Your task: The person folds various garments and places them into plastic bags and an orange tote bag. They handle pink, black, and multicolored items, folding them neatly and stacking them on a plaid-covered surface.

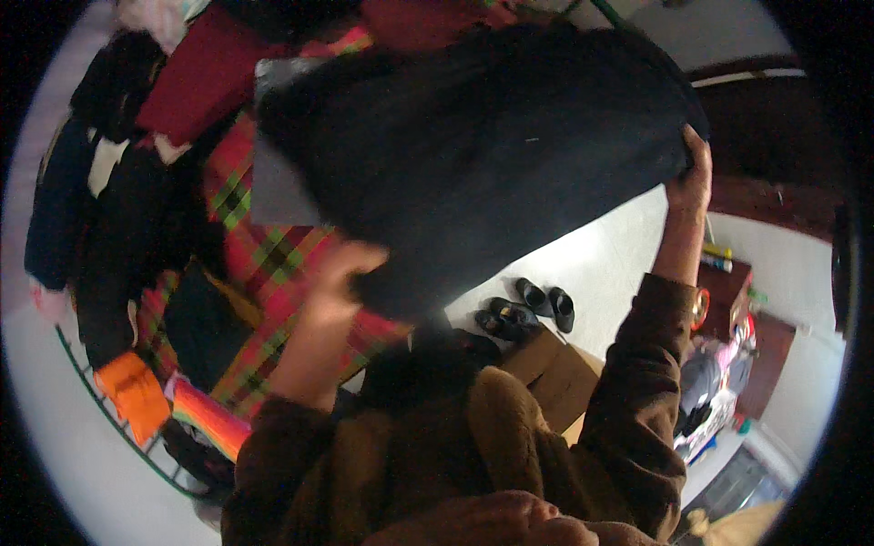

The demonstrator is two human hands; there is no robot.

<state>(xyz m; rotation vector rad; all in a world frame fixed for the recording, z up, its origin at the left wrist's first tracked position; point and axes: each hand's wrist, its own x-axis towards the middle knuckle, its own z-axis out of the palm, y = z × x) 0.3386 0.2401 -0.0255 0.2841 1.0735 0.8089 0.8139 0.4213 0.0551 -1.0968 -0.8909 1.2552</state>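
A large black cloth, apparently a garment, is spread in the air before me and bears a small pale mark. My right hand grips its edge at the right, thumb on top. At the lower left corner my left hand is blurred, with its fingers closed around the fabric. Beneath the cloth's left side, a flat grey sheet or board lies partly covered on a red and green plaid bedspread.
Piled dark clothes, a maroon cloth and an orange cloth lie to the left along a green metal bed rail. Black shoes stand on the pale floor, close to a cardboard box. A brown cabinet is at right.
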